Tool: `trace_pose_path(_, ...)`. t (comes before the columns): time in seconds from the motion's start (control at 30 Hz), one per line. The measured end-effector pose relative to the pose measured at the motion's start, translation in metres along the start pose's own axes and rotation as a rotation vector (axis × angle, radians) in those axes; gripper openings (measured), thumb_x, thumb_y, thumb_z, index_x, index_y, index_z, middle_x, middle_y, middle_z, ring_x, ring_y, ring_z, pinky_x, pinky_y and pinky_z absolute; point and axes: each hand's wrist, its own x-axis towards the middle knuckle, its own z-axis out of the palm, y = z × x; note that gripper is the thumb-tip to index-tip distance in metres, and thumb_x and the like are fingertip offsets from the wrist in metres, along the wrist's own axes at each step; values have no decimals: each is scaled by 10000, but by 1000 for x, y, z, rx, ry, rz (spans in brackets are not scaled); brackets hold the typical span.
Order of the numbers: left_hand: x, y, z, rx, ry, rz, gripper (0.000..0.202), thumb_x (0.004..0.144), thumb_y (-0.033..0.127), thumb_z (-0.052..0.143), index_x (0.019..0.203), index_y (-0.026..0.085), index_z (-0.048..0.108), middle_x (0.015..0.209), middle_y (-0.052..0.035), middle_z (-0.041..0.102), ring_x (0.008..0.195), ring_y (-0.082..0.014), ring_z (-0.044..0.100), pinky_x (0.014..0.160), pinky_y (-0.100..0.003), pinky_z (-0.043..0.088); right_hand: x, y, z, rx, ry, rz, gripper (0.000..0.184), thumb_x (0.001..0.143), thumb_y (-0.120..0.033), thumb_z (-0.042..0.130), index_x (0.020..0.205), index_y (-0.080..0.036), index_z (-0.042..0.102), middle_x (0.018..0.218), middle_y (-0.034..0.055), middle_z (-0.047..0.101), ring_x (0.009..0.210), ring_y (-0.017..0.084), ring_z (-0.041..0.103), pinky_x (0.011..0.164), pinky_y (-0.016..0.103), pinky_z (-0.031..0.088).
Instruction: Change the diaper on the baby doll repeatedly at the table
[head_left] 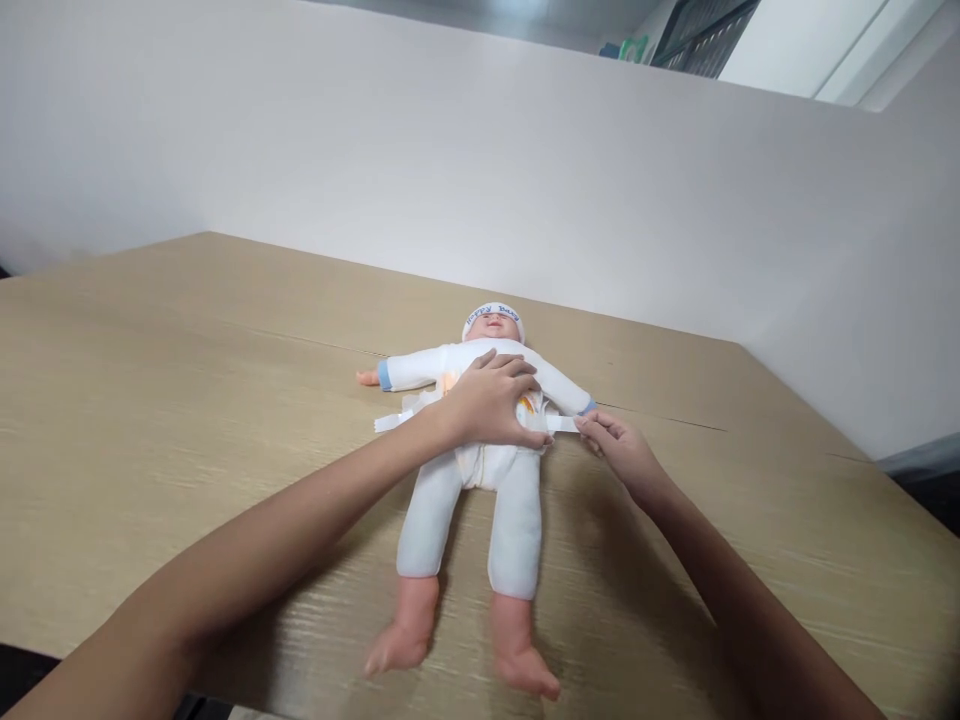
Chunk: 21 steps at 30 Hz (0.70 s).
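A baby doll (480, 500) in a white suit and cap lies on its back on the wooden table (187, 400), feet toward me. A white diaper (487, 462) is wrapped around its hips. My left hand (491, 400) lies flat on the doll's belly, fingers spread over the diaper front. My right hand (619, 445) pinches the diaper's right side tab (562, 424) and holds it out beside the doll's waist. The other tab (394, 420) sticks out loose on the left side.
A white partition wall (450, 180) runs behind the table. The table's near edge (300, 705) is just below the doll's feet. A seam (675, 420) crosses the tabletop to the right of the doll.
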Motion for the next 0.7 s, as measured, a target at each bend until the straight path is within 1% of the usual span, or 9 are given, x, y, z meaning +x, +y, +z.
trace_pose_path(0.17, 0, 4, 0, 18, 3, -16, 647, 789, 644, 882, 1292, 248, 782, 1567, -121, 686, 1504, -417, 562, 1337, -599, 345, 20, -31, 26, 42, -69, -70, 501, 903, -709, 708, 745, -264, 542, 649, -49, 461, 645, 158, 415, 651, 311, 388)
trace_pose_path(0.3, 0, 6, 0, 41, 7, -19, 606, 809, 591, 856, 1290, 235, 763, 1567, -108, 687, 1499, -387, 570, 1347, -565, 339, 35, -41, 50, 75, -153, -73, 514, 884, -738, 732, 805, -254, 578, 689, -46, 513, 646, 154, 466, 626, 307, 419)
trace_pose_path(0.37, 0, 5, -1, 33, 1, -20, 619, 809, 589, 858, 1300, 228, 748, 1565, -111, 688, 1500, -383, 570, 1352, -564, 332, 34, -39, 56, 88, -137, -77, 471, 899, -702, 735, 878, -249, 608, 735, -34, 561, 664, 163, 510, 617, 308, 448)
trace_pose_path(0.43, 0, 4, -1, 17, -5, -21, 630, 812, 583, 864, 1312, 225, 730, 1542, -118, 701, 1492, -387, 577, 1345, -572, 337, 26, -34, 59, 70, -61, -142, 412, 940, -646, 722, 970, -242, 646, 848, 9, 653, 740, 190, 598, 660, 326, 517)
trace_pose_path(0.47, 0, 3, 0, 8, -5, -21, 634, 815, 583, 865, 1317, 224, 721, 1525, -124, 709, 1486, -391, 582, 1336, -578, 346, 19, -31, 59, 35, -6, -203, 374, 975, -606, 706, 1028, -237, 674, 947, 43, 702, 821, 212, 653, 722, 349, 562)
trace_pose_path(0.53, 0, 2, 1, -12, 3, -18, 645, 823, 588, 865, 1328, 220, 704, 1503, -139, 718, 1482, -405, 584, 1315, -588, 368, 3, -24, 60, -88, 96, -374, 315, 1059, -512, 640, 1182, -233, 722, 1199, 110, 753, 1081, 269, 717, 949, 431, 607)
trace_pose_path(0.6, 0, 0, 3, -37, 21, -15, 677, 824, 567, 873, 1367, 211, 680, 1486, -153, 722, 1492, -415, 575, 1326, -610, 351, -10, -17, 61, -230, 115, -559, 361, 1119, -430, 568, 1391, -238, 709, 1454, 143, 718, 1376, 312, 654, 1201, 522, 512)
trace_pose_path(0.67, 0, -1, 4, -67, 39, -14, 712, 820, 513, 886, 1419, 207, 653, 1464, -157, 730, 1498, -419, 572, 1351, -638, 310, -18, -9, 63, -310, 60, -677, 465, 1148, -388, 517, 1577, -239, 614, 1623, 146, 640, 1551, 320, 547, 1319, 565, 407)
trace_pose_path(0.7, -1, -1, 3, -86, 46, -10, 727, 822, 488, 889, 1445, 210, 639, 1463, -156, 730, 1494, -420, 576, 1356, -653, 299, -19, -6, 64, -324, 38, -705, 503, 1156, -381, 499, 1634, -237, 567, 1670, 145, 606, 1588, 318, 517, 1336, 570, 392)
